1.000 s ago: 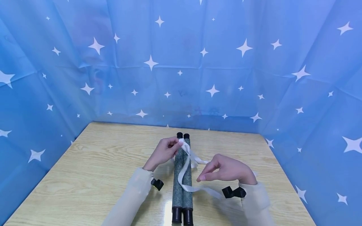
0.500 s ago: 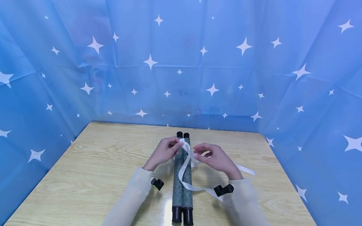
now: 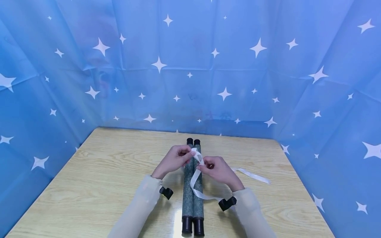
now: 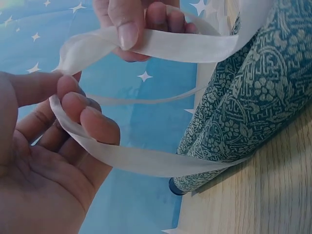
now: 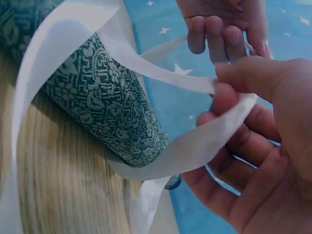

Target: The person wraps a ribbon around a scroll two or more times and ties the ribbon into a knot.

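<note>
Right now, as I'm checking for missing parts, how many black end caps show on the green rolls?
4, in the head view: far left cap, far right cap, near left cap, near right cap. None seems hidden.

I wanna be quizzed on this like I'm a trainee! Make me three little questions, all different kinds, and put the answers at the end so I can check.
1. True or false: the left hand and the right hand both pinch the white ribbon.

2. Pick one. What shapes cover the blue curtain?
A) Hearts
B) White stars
C) Red dots

3. Fill in the blank: the two green patterned rolls with dark ends lie side by side on the wood-grain ____.

Key:
1. True
2. B
3. table
</note>
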A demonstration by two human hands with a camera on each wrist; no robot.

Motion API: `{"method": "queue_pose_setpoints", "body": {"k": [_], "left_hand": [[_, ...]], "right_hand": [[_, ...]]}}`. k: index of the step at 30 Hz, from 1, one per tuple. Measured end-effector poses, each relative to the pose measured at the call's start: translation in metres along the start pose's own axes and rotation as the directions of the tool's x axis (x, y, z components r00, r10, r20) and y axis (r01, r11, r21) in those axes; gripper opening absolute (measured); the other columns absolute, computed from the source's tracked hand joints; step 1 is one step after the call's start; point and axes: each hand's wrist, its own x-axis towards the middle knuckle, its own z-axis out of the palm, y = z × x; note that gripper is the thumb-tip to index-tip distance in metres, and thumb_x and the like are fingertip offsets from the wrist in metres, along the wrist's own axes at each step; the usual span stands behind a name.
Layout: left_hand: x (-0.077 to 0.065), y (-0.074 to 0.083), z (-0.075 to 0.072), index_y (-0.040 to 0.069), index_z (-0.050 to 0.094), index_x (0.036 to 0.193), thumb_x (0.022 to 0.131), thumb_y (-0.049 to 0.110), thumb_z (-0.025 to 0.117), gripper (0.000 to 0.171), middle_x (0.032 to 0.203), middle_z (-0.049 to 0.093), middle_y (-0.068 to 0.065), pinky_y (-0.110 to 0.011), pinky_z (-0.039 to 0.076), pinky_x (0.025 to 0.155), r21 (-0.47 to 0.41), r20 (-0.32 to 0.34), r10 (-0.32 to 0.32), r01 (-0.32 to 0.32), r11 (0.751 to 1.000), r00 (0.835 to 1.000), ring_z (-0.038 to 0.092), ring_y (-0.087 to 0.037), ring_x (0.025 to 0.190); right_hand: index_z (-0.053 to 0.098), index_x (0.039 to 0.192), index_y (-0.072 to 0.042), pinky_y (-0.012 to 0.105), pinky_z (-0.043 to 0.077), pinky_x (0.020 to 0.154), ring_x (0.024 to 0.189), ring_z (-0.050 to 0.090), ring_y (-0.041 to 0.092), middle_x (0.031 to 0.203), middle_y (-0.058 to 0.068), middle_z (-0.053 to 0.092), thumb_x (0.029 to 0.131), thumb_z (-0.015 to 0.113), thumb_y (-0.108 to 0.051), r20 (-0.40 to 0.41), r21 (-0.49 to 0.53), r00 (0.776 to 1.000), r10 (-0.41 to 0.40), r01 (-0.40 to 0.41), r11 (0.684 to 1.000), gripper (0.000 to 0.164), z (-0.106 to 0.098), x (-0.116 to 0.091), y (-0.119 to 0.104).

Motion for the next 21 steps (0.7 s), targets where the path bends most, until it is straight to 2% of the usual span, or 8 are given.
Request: {"method": "queue_pose_setpoints", "body": {"k": [3, 7, 9, 13, 15, 17, 19, 21], "left_hand": [[-0.001, 0.001, 0.0, 0.012, 0.068, 0.087, 0.105, 0.026, 0.061, 0.024, 0.069, 0.058, -0.016, -0.025, 0.04, 0.05, -0.003, 0.001, 0.0, 0.0, 1.0, 1.0, 0.046, -0.013, 0.053], [-0.001, 0.001, 0.0, 0.012, 0.07, 0.087, 0.105, 0.025, 0.061, 0.023, 0.069, 0.06, -0.008, -0.026, 0.041, 0.05, -0.004, -0.007, -0.002, 0.002, 1.0, 1.0, 0.048, -0.014, 0.054], [-0.001, 0.0, 0.0, 0.012, 0.07, 0.087, 0.105, 0.025, 0.061, 0.024, 0.069, 0.06, -0.006, -0.026, 0.043, 0.05, -0.005, -0.016, -0.003, 0.003, 1.0, 1.0, 0.05, -0.016, 0.054], [-0.001, 0.0, 0.002, 0.012, 0.072, 0.086, 0.105, 0.028, 0.062, 0.027, 0.067, 0.063, -0.011, -0.032, 0.047, 0.05, -0.009, -0.059, 0.002, -0.003, 1.0, 0.998, 0.055, -0.022, 0.055], [0.0, -0.001, 0.003, 0.01, 0.074, 0.088, 0.104, 0.031, 0.063, 0.028, 0.068, 0.064, -0.014, -0.037, 0.05, 0.052, -0.014, -0.089, 0.005, -0.006, 1.0, 0.996, 0.058, -0.023, 0.055], [0.0, -0.001, 0.004, 0.007, 0.076, 0.093, 0.104, 0.032, 0.063, 0.03, 0.069, 0.066, -0.016, -0.044, 0.053, 0.055, -0.024, -0.118, 0.006, -0.009, 1.0, 0.993, 0.06, -0.022, 0.056], [0.0, -0.001, 0.005, 0.008, 0.078, 0.1, 0.103, 0.032, 0.064, 0.028, 0.071, 0.067, -0.017, -0.048, 0.055, 0.058, -0.047, -0.137, 0.001, -0.007, 0.999, 0.991, 0.061, -0.02, 0.056], [0.001, -0.002, 0.006, 0.009, 0.078, 0.11, 0.103, 0.031, 0.064, 0.027, 0.073, 0.068, -0.017, -0.046, 0.057, 0.059, -0.086, -0.143, -0.011, -0.002, 0.996, 0.99, 0.062, -0.018, 0.058]], "right_hand": [[0.068, 0.085, -0.017, 0.021, 0.034, 0.05, 0.052, 0.04, 0.005, 0.065, -0.005, 0.056, 0.103, 0.065, -0.033, -0.024, 0.009, 1.0, 0.017, -0.017, 1.0, 0.024, 0.001, 0.0, 0.0], [0.072, 0.1, -0.012, 0.022, 0.036, 0.052, 0.054, 0.045, 0.01, 0.069, 0.001, 0.062, 0.106, 0.058, -0.025, -0.037, 0.052, 0.998, 0.055, -0.053, 0.997, 0.02, 0.0, 0.0, -0.002], [0.072, 0.102, -0.009, 0.023, 0.036, 0.052, 0.056, 0.046, 0.013, 0.073, 0.006, 0.066, 0.106, 0.057, -0.021, -0.034, 0.08, 0.997, 0.068, -0.065, 0.995, 0.02, -0.001, -0.001, -0.003], [0.074, 0.102, -0.007, 0.023, 0.037, 0.054, 0.061, 0.053, 0.019, 0.08, 0.017, 0.07, 0.107, 0.057, -0.02, -0.032, 0.099, 0.998, 0.058, -0.054, 0.994, 0.022, -0.003, -0.001, -0.004], [0.075, 0.102, -0.006, 0.023, 0.036, 0.054, 0.06, 0.052, 0.02, 0.082, 0.018, 0.071, 0.106, 0.058, -0.021, -0.033, 0.084, 0.998, 0.045, -0.042, 0.996, 0.023, -0.005, -0.001, -0.006], [0.076, 0.104, -0.008, 0.023, 0.039, 0.057, 0.065, 0.057, 0.024, 0.084, 0.016, 0.073, 0.106, 0.059, -0.022, -0.03, 0.076, 0.999, 0.041, -0.038, 0.996, 0.022, -0.007, -0.002, -0.006], [0.076, 0.109, -0.007, 0.026, 0.047, 0.062, 0.071, 0.064, 0.028, 0.087, 0.012, 0.075, 0.105, 0.06, -0.022, -0.022, 0.088, 0.999, 0.046, -0.043, 0.995, 0.022, -0.009, -0.003, -0.008], [0.075, 0.112, -0.006, 0.034, 0.056, 0.073, 0.082, 0.07, 0.032, 0.091, 0.01, 0.076, 0.105, 0.06, -0.02, -0.006, 0.113, 0.999, 0.045, -0.044, 0.993, 0.022, -0.012, -0.004, -0.01]]}}
